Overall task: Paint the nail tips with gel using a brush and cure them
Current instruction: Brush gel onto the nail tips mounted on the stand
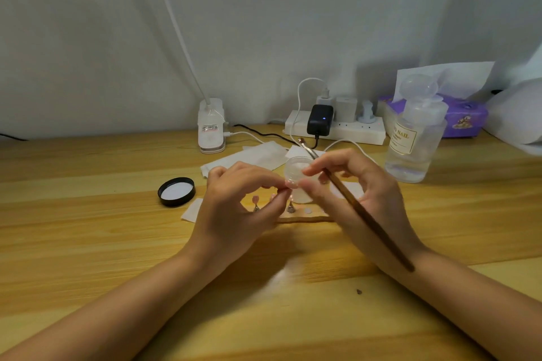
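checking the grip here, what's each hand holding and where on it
Both hands hold the small clear jar: left hand fingertips at its lower rim, right hand on its side. The right also grips the brush mid-handle.

A pale wooden worktop [88, 243] with a lengthwise grain carries everything here. Near its middle lies a black jar lid [176, 192], turned inside up, with a white liner showing. Beside it, white paper wipes [249, 157] are spread flat, and a small wooden strip [305, 217] holds little metal stands with pink nail tips [255, 199]. At the back edge a white clip lamp base [211, 126] stands upright; to its right a white power strip [337, 129] lies along the wall, with a black adapter [320, 119] plugged in. Further right stand a clear liquid bottle [415, 138] – label partly legible – and a purple tissue pack [463, 117] behind it.
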